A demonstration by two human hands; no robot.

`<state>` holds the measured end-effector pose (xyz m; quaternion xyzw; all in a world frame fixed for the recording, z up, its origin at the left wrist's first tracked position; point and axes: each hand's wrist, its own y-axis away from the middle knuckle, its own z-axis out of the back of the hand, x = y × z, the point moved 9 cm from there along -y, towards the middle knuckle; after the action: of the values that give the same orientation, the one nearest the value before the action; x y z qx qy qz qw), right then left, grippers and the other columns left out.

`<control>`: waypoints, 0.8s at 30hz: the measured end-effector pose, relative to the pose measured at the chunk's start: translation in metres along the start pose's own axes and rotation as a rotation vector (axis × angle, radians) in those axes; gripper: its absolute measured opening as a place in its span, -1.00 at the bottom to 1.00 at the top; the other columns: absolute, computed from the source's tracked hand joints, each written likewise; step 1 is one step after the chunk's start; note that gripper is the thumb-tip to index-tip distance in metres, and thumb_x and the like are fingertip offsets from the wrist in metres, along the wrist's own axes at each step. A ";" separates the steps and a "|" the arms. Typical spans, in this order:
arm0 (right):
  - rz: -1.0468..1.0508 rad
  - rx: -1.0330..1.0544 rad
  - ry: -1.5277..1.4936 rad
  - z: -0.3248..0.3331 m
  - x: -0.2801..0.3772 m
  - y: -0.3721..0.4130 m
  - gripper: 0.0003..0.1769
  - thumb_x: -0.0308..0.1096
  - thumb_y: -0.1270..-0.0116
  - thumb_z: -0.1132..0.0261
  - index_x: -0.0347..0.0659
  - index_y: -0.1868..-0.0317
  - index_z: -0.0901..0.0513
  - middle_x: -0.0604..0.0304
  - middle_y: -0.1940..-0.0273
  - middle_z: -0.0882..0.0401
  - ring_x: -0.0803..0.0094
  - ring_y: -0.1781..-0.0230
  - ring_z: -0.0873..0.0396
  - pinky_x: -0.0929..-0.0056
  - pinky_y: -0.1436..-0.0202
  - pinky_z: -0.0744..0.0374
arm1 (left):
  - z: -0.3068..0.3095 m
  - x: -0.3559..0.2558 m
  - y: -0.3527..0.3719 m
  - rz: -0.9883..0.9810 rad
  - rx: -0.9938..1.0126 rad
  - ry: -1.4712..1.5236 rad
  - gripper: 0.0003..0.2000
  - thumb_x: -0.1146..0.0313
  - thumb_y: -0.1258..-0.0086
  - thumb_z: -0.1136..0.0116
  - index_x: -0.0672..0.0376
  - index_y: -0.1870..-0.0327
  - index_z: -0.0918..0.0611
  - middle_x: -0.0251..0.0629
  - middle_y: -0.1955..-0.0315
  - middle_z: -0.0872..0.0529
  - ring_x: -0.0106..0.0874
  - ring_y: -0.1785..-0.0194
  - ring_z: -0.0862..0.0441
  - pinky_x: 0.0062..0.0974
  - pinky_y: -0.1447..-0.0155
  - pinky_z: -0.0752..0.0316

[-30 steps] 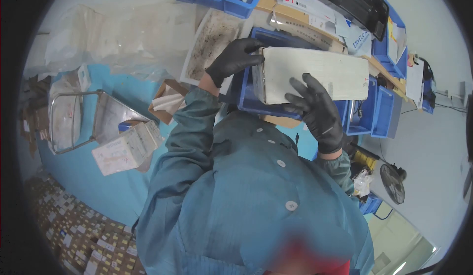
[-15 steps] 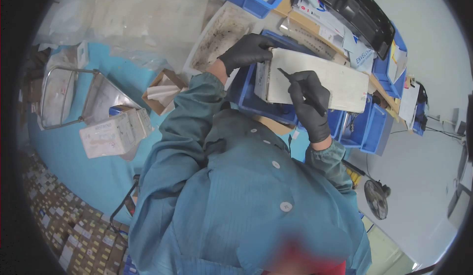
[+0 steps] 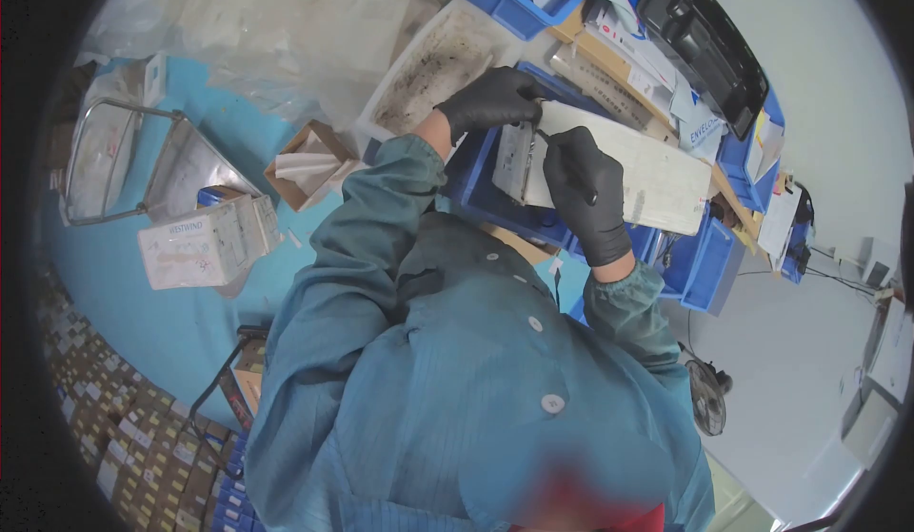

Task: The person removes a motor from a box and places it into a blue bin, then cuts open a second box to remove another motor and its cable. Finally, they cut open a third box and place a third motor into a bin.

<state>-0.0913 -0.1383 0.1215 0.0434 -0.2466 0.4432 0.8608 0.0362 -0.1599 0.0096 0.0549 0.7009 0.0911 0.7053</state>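
Note:
A long white box (image 3: 657, 180) lies across a blue bin, its top face toward me. My left hand (image 3: 490, 103), in a black glove, is closed at the box's upper left corner; whatever its fingertips pinch there is too small to make out. My right hand (image 3: 583, 189), gloved in black too, is wrapped round a slim black pointed tool (image 3: 544, 136). The tool's tip points toward the left fingertips, close to the box's left end. Most of the tool is hidden by the right hand.
Beside my left arm are a stained white tray (image 3: 400, 103), an open cardboard box (image 3: 303, 170) and a white carton (image 3: 195, 251). Blue bins (image 3: 709, 265) stand at the right. A black plastic tray (image 3: 705, 46) and envelopes (image 3: 700, 118) lie beyond. A fan (image 3: 705, 397) is lower right.
My right hand has moved up and left across the box, bringing the tool's tip close to my left fingertips. My left hand stays at the box corner. The view has shifted slightly.

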 end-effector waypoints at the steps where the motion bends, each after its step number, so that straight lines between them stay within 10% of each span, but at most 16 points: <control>1: 0.032 0.005 0.045 -0.002 0.004 -0.002 -0.98 -0.46 -0.39 -0.24 -0.16 0.22 -0.55 0.12 0.41 -0.61 0.09 0.49 -0.62 0.30 0.47 -0.55 | 0.000 0.001 0.000 0.015 0.004 -0.013 -0.67 0.26 -0.15 -0.18 0.22 0.11 -0.72 -0.19 0.16 -0.73 -0.32 0.15 -0.64 -0.39 0.10 -0.51; 6: 0.103 0.008 0.221 -0.009 0.024 -0.009 -0.89 -0.40 -0.37 -0.25 -0.17 0.31 -0.49 0.03 0.55 -0.53 -0.07 0.62 -0.52 0.23 0.64 -0.42 | -0.001 -0.006 0.002 -0.006 -0.020 0.025 -0.85 0.26 -0.13 -0.19 0.13 0.47 -0.68 -0.33 0.40 -0.60 -0.42 0.30 -0.56 -0.44 0.18 -0.42; 12: 0.049 -0.003 0.143 -0.005 0.024 -0.009 -0.83 -0.43 -0.37 -0.20 -0.18 0.39 -0.42 -0.04 0.63 -0.47 -0.13 0.69 -0.42 0.17 0.65 -0.27 | -0.001 -0.007 0.006 0.042 -0.024 0.002 -0.76 0.27 -0.11 -0.22 0.22 0.29 -0.75 -0.22 0.22 -0.70 -0.37 0.25 -0.61 -0.45 0.16 -0.52; 18: 0.043 0.147 0.076 -0.019 0.023 0.032 -0.87 -0.50 -0.32 -0.20 -0.20 0.37 -0.41 0.05 0.55 -0.52 0.05 0.67 -0.49 0.27 0.65 -0.36 | -0.002 -0.005 0.001 -0.040 -0.085 -0.036 -0.74 0.38 -0.05 -0.08 -0.06 0.74 -0.28 -0.53 0.72 -0.31 -0.59 0.54 -0.26 -0.55 0.34 -0.15; 24: -0.080 0.221 -0.020 0.011 0.030 0.057 -0.89 -0.47 -0.41 -0.24 -0.31 0.26 -0.67 -0.04 0.40 -0.67 0.03 0.45 -0.68 0.28 0.39 -0.67 | 0.000 -0.002 0.002 -0.046 -0.095 -0.038 -0.76 0.31 -0.07 -0.10 -0.04 0.68 -0.30 -0.49 0.66 -0.35 -0.54 0.47 -0.29 -0.49 0.33 -0.12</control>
<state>-0.1257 -0.0852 0.1370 0.1524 -0.2026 0.4324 0.8653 0.0360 -0.1578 0.0118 0.0068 0.6835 0.1072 0.7220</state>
